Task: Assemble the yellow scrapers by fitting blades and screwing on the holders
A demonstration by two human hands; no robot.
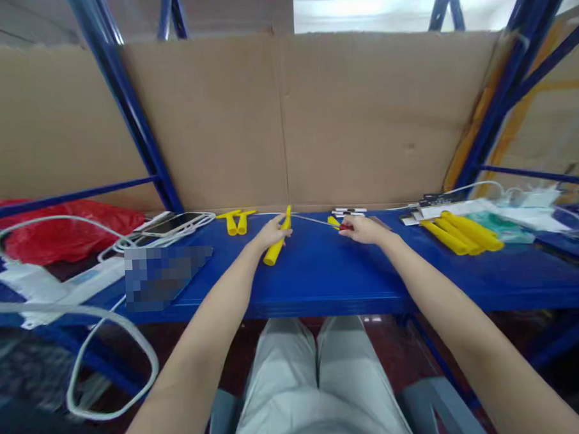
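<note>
Head camera view, nearest first: the seated person's pale trousers (289, 370) are filling the bottom middle, running off the lower edge between grey armrests (439, 405). At lower left, a thick white cable (154, 363) is looping in front of the counter (321, 276), its far run leaving the frame. A dark flat object (165, 280) is lying on the left side, its surface blurred into blocks and impossible to read.

Further in, the left hand (272, 232) is closing its fingers round a yellow tapered piece (274, 248), thereby hiding its middle. That piece is tilting over the middle of the counter, its broad, rounded end pointing toward the person and its narrow end pointing away; it is looking smooth and evenly yellow. The right hand (362, 230) is gripping a red-handled tool (318, 221), covering most of the handle. Its thin metal shaft is reaching toward the yellow piece's narrow end; whether they are touching is hard to tell. Another yellow piece (333, 221) is showing partly beside the right hand.

Several yellow tubular pieces (463, 232) are lying side by side at right; at left, a red plastic bag (74, 228) is running out of frame. Two yellow T-shaped pieces (236, 222) are resting near the back, before a cardboard panel (362, 124).
</note>
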